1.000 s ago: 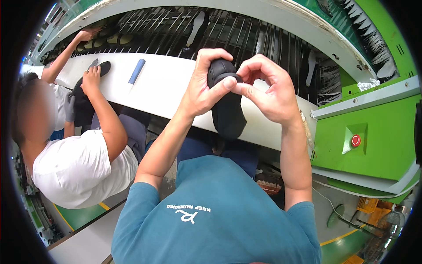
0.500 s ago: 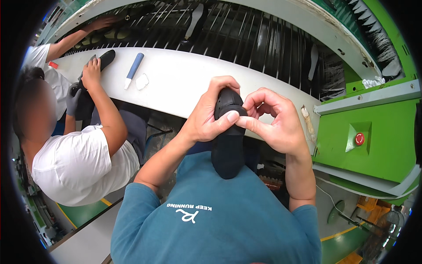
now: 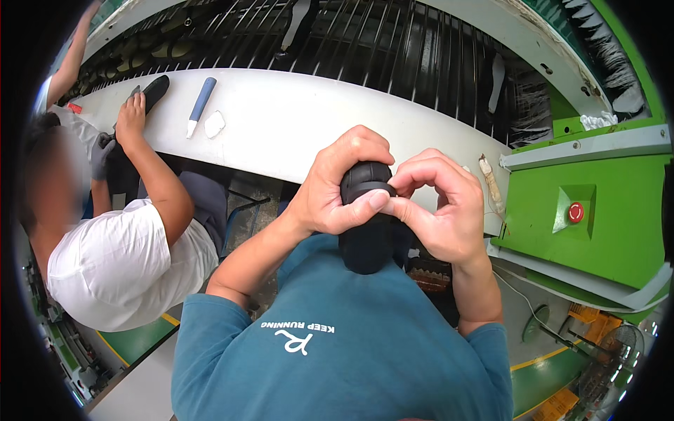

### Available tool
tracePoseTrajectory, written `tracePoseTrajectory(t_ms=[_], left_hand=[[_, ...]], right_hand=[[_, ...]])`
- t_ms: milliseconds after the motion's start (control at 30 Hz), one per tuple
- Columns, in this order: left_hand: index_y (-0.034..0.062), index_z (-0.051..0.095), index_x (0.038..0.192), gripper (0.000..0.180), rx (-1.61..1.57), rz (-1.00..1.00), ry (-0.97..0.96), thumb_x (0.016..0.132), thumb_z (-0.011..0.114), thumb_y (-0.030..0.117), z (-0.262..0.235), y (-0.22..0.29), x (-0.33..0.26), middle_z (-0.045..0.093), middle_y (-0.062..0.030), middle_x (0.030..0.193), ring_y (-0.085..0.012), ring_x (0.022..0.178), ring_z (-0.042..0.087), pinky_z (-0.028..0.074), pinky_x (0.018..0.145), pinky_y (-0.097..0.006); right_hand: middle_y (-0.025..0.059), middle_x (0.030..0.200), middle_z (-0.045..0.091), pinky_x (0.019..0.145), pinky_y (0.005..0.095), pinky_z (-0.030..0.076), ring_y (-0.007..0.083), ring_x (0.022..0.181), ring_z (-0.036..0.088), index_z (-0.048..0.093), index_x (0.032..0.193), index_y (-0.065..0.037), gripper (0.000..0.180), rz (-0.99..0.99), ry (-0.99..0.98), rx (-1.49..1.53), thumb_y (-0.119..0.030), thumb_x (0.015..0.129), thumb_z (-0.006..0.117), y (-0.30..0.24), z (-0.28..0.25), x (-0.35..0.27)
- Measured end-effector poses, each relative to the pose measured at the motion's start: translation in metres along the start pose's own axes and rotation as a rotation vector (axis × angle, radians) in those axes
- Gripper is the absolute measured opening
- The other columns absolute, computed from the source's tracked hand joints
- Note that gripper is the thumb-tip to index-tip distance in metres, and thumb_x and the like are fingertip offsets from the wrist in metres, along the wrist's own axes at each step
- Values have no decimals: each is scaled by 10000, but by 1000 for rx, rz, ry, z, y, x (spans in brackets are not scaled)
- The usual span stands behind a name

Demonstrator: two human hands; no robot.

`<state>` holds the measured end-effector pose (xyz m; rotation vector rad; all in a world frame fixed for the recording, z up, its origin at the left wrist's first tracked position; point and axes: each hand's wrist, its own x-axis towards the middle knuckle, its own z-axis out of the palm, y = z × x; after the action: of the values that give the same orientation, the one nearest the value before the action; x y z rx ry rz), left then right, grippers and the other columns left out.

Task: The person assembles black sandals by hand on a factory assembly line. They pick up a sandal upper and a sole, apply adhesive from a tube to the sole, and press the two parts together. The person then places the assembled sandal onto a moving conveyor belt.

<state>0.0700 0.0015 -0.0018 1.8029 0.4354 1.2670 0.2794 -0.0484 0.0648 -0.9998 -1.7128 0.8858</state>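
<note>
In front of my chest I hold a black shoe (image 3: 365, 247), one end pointing to my body and the other away. My left hand (image 3: 335, 188) is closed around its side, fingers over the far end and thumb pressing on top. My right hand (image 3: 447, 203) pinches the right edge of a raised dark band across the shoe, thumb and forefinger close to the left thumb. What exactly the right fingertips grip is partly hidden. The shoe's underside cannot be seen.
A white tabletop (image 3: 267, 112) carries a blue-handled tool (image 3: 201, 107), a white scrap (image 3: 214, 124) and a wooden-handled brush (image 3: 489, 179). Beyond lies a rod conveyor (image 3: 393, 49) with shoes. At right stands a green machine (image 3: 618, 242) with a red button (image 3: 576, 212). A co-worker holding a black shoe (image 3: 156, 91) sits at left.
The shoe has tilted, so its end near my chest looks shorter. Both hands keep their hold, and the right has shifted slightly. The view has moved a little; another person's arm at far left has lifted.
</note>
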Motion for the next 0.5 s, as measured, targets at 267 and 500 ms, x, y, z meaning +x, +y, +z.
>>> tracePoseTrajectory(t_ms=[267,500], left_hand=[[33,691,1108,362,15,5,56,847,779,269,4,16,2,662,-141,1008,-291,915,659,544,823,-419],[-6,672,1149,398,78,42,23,898,718,300,-2,13,-2,648,-176,1018,-277,928,637,527,822,-412]], right_hand=[[88,967,770,743,300,623,157,832,752,778,1022,-6,293,34,32,38,15,807,975,-11,1,-11],[84,961,783,756,291,636,151,840,770,790,1025,-3,292,71,62,57,2,807,985,-9,8,-11]])
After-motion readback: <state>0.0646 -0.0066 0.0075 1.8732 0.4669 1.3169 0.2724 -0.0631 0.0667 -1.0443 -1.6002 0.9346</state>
